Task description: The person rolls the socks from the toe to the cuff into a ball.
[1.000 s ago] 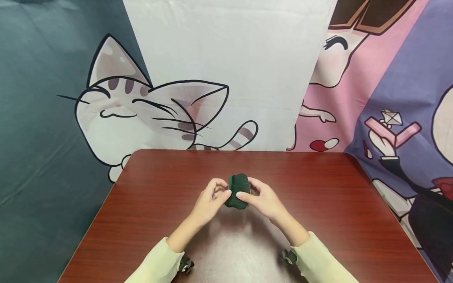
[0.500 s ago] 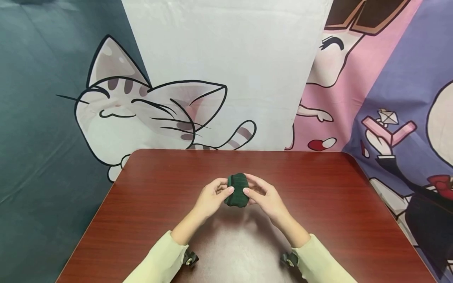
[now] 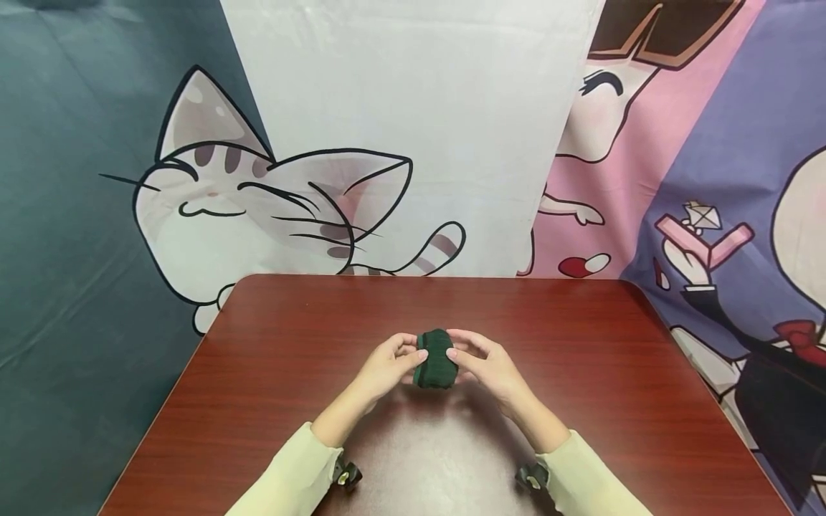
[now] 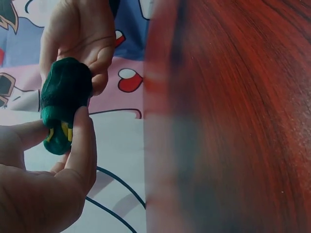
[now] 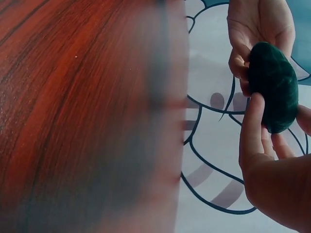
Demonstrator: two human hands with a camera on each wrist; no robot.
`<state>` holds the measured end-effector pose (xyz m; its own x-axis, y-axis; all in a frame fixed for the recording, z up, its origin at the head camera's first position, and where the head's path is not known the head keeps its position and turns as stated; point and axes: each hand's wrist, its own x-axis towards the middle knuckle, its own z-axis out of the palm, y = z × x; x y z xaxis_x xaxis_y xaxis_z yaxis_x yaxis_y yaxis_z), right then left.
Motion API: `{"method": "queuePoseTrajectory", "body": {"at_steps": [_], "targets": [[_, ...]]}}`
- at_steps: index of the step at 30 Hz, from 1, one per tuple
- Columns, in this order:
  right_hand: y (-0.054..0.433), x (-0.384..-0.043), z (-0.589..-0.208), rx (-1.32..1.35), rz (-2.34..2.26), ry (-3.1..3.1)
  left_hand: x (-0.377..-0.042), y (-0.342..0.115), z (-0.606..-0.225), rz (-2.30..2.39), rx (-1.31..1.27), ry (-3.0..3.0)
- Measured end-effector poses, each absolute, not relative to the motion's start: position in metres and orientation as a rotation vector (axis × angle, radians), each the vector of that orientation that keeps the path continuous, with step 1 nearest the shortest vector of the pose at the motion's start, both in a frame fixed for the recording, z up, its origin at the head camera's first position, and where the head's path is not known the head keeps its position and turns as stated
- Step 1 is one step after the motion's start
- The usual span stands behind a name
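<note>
A dark green, ribbed, rolled-up sock [image 3: 436, 362] is held between both hands above the table in the head view. My left hand [image 3: 382, 369] pinches its left end, thumb in front and fingers behind. At the right end, my right hand [image 3: 490, 369] holds it the same way. In the left wrist view the near end of the sock [image 4: 65, 90] has a brighter green band with yellow marks, between thumb and fingers. From the right wrist, the sock [image 5: 273, 87] appears as a smooth, rounded bundle gripped at both ends.
The reddish-brown wooden table [image 3: 310, 315] spreads under both hands, its far edge against a printed cloth backdrop [image 3: 419, 86]. Pale sleeves [image 3: 290, 469] cover the forearms, and a small black wrist camera [image 3: 532, 476] sits under each wrist.
The sock has turned a little between the fingers, and its tilt has lessened. Both hands rose slightly, then came lower in the head view, holding it throughout.
</note>
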<state>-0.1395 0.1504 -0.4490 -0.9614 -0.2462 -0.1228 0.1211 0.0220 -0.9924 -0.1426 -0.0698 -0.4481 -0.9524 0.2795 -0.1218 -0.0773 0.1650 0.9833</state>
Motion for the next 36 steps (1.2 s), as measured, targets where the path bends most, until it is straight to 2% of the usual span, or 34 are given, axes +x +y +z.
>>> {"method": "queuePoseTrajectory", "body": {"at_steps": [21,36], "targets": [[0.159,-0.137,-0.472,-0.044,-1.93,1.996,-0.145,-0.064,-0.481,1.885,0.124,1.906],[0.162,-0.141,-0.493,0.023,-1.808,2.051,-0.146,-0.052,-0.502,1.646,0.1,2.159]]}}
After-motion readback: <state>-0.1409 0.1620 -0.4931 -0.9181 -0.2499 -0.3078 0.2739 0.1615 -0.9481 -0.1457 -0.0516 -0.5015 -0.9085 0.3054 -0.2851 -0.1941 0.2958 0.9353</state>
